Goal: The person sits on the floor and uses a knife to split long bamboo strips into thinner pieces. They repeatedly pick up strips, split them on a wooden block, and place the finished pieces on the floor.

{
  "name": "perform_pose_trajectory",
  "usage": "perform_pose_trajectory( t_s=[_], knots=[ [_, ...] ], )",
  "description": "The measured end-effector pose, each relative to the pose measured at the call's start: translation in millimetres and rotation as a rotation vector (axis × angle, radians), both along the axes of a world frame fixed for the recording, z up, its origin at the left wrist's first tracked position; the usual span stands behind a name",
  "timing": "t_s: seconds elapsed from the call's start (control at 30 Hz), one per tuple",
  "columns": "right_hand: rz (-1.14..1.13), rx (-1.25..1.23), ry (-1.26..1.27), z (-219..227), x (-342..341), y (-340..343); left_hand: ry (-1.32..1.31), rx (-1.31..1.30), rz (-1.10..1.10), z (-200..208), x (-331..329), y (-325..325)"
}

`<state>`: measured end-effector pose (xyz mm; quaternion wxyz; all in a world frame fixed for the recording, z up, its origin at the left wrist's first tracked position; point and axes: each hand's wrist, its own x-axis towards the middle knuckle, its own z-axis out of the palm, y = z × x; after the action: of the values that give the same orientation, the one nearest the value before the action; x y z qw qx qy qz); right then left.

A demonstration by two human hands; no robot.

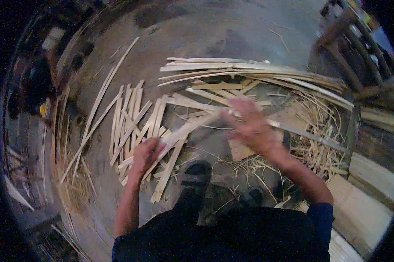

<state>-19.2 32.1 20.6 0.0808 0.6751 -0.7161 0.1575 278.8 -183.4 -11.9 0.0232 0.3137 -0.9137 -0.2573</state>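
Note:
My left hand [147, 153] is closed at the near end of a pale, flat split-bamboo strip [190, 126], which slants up and right toward my other hand. My right hand [252, 126] is smeared by motion at the strip's far end, so whether its fingers grip anything is unclear. A greyish long strip [310, 133] runs out to the right from behind that hand. Several short strips [129, 118] lie in a loose pile around and beyond my left hand. Others cross one another [223, 89] just beyond my right hand.
A bundle of long strips [249, 70] lies across the far side. Tangled shavings [315, 126] heap at the right, beside a flat tan piece [245, 146]. Pale boards [363, 201] stand at the lower right, a wooden frame [341, 52] at the upper right. Long thin strips [103, 94] lie left.

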Motion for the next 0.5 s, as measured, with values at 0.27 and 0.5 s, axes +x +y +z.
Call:
perform_pose_trajectory(
  t_s=[0.27,0.5],
  knots=[
    [-0.239,-0.042,-0.301,-91,-12,71,0.27,-0.274,-0.282,8,-96,14],
    [-0.776,-0.184,-0.474,-114,-50,178,0.095,-0.322,-0.385,-97,-154,-41]
  ],
)
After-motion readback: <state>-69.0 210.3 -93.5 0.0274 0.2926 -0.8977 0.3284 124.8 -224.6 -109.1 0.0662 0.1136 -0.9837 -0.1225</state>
